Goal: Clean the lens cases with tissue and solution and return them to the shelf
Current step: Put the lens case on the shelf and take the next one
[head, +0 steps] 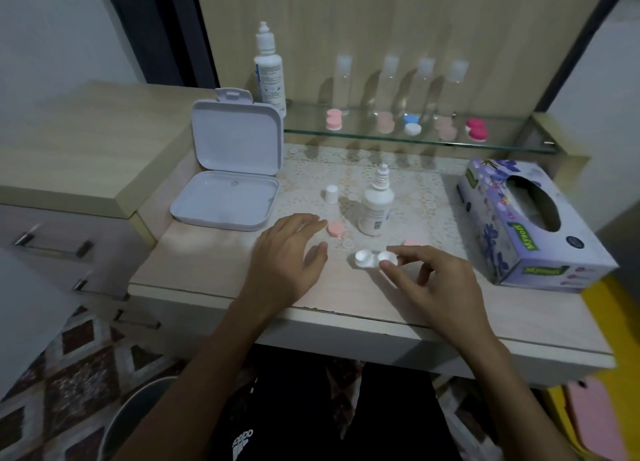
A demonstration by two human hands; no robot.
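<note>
A white two-cup lens case with both cups uncovered lies on the table near the front. My right hand pinches its right cup between thumb and fingers. My left hand hovers open to the left, its fingertips close to a pink lid. Another pink lid peeks out behind my right hand. An uncapped solution bottle stands behind the case, with its white cap to the left. Several capped lens cases sit on the glass shelf.
A purple tissue box lies at the right. An open white hinged box sits at the left, with a taller solution bottle behind it. Several clear bottles stand on the shelf. A drawer unit flanks the table on the left.
</note>
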